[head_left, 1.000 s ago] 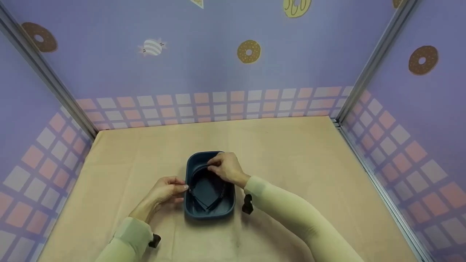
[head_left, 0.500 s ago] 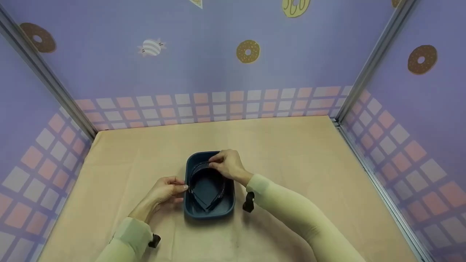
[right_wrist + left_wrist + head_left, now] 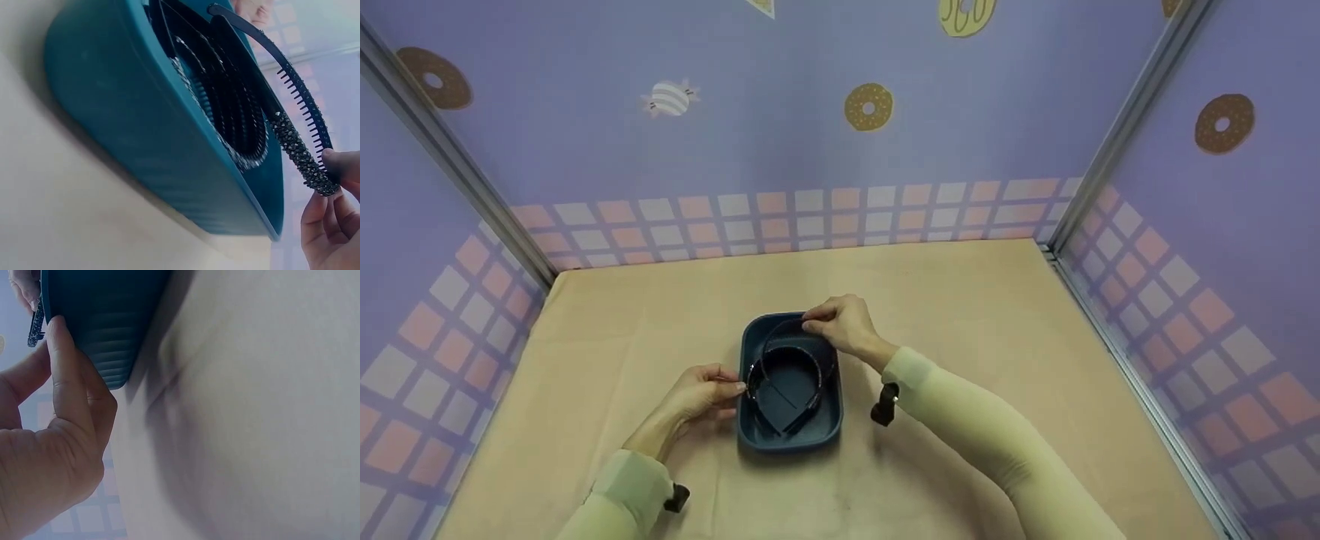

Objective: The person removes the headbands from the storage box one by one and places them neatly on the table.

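A dark teal plastic bin (image 3: pixel 790 448) stands on the table with several black headbands (image 3: pixel 247 164) nested inside it. My right hand (image 3: pixel 847 326) pinches one black headband (image 3: pixel 295 147) at the top of its curve, between thumb and fingertips. Dark faceted stones cover its outer side, and a row of comb teeth lines the inside. It is tilted up at the bin's far end, with its ends still over the other headbands. My left hand (image 3: pixel 697 394) pinches the bin's left rim, fingers against the ribbed outer wall (image 3: pixel 112 332).
A cream cloth (image 3: pixel 952 315) covers the table. Purple walls (image 3: pixel 780 150) with printed sweets and checks enclose the back and both sides, with metal posts (image 3: pixel 1117 142) at the corners. Each sleeve has a small black device (image 3: pixel 885 405) at the wrist.
My right hand has moved up and to the right, lifting one headband's curved top away from the others in the bin. The left hand stays at the rim.
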### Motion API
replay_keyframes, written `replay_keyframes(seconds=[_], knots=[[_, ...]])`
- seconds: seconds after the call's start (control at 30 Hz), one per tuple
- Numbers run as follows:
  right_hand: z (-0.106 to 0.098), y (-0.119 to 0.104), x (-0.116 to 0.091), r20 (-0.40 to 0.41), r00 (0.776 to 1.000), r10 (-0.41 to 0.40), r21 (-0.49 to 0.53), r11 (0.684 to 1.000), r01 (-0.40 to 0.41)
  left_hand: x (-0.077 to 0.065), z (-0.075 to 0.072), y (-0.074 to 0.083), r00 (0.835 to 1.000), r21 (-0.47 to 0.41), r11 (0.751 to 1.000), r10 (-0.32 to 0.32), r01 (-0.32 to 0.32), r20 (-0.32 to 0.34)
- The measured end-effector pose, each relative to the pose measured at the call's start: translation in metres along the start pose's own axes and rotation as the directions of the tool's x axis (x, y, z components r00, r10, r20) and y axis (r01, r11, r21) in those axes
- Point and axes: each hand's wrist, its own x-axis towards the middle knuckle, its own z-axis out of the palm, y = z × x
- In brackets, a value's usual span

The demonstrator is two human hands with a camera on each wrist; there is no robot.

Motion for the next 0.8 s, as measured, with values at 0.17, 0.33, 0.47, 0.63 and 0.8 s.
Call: replay_keyframes(seconds=[0.17, 0.33, 0.47, 0.63, 0.8], knots=[[-0.014, 0.003, 0.003, -0.011, 1.000, 0.029, 0.014, 0.999, -0.029, 0.001, -0.001, 0.000, 1.000, 0.012, 1.000, 0.001, -0.001, -0.005], [-0.025, 0.008, 0.002, -0.010, 0.995, 0.099, 0.051, 0.994, -0.098, 0.002, -0.001, -0.001, 1.000, 0.015, 1.000, -0.003, 0.003, -0.004], [-0.034, 0.013, 0.000, -0.014, 0.989, 0.149, 0.075, 0.986, -0.147, 0.002, 0.000, -0.001, 1.000, 0.005, 1.000, -0.009, 0.009, -0.004], [-0.043, 0.019, -0.001, -0.021, 0.986, 0.166, 0.065, 0.984, -0.164, 0.001, 0.000, 0.001, 1.000, 0.013, 1.000, -0.010, 0.010, -0.002], [-0.053, 0.023, -0.001, -0.010, 0.985, 0.174, 0.073, 0.982, -0.173, 0.000, -0.001, 0.001, 1.000, 0.016, 1.000, -0.013, 0.013, -0.001]])
